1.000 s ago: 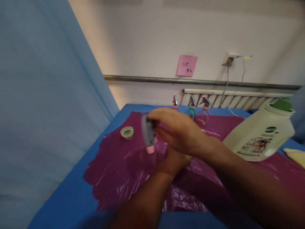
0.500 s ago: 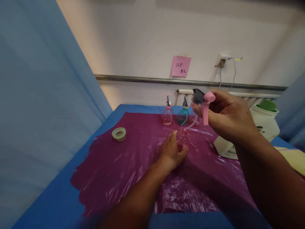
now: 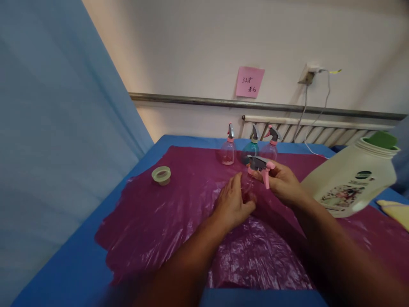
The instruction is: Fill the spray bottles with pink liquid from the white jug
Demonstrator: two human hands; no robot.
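My left hand [image 3: 232, 200] is wrapped round a clear spray bottle [image 3: 248, 186] that stands on the purple plastic sheet [image 3: 166, 226]. At the bottle's mouth, my right hand [image 3: 281, 181] grips a grey and pink trigger spray head [image 3: 262, 167] by its collar. The dip tube is down inside the bottle, and the fingers hide part of the neck. Behind my hands stand a pink-topped spray bottle [image 3: 228, 152], a teal spray bottle [image 3: 251, 148] and another clear spray bottle with a pink trigger [image 3: 270, 148].
A large white jug [image 3: 354, 179] with a green item in its mouth stands to the right, near a yellow cloth [image 3: 396, 213]. On the left sits a pale green cap [image 3: 161, 175]. A blue curtain [image 3: 64, 128] hangs at the left; a metal rail [image 3: 198, 100] runs along the wall.
My right hand has lowered the spray head onto the bottle's mouth, and its tube has gone inside. The left hand keeps its hold. The view has shifted slightly.
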